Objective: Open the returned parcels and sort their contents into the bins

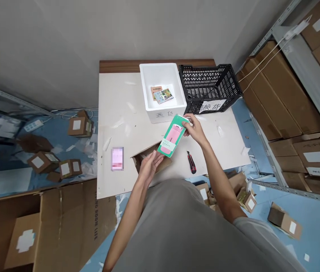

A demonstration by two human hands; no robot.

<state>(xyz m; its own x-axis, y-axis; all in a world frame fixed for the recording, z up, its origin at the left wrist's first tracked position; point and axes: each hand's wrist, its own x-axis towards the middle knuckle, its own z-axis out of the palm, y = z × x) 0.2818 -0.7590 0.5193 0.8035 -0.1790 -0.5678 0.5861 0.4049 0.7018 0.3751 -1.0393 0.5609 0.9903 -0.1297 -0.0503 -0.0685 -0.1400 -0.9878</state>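
A flat green box (173,135) with a pink item pictured on its front is held tilted above the table. My right hand (194,129) grips its upper end, thumb on the front. At the lower end, my left hand (149,164) holds the corner between thumb and fingers. Beneath the box and my left hand lies an opened cardboard box (162,165), partly covered by them. A red and black utility knife (191,162) rests on the table to the right, touched by neither hand.
On the white table (114,109), a white foam bin (160,117) holds small printed packets (164,96). Beside it stands a black plastic crate (209,90). A blurred phone-like rectangle (117,158) lies left. Carton-laden shelves (284,94) flank the right; cartons (80,124) litter the blue floor.
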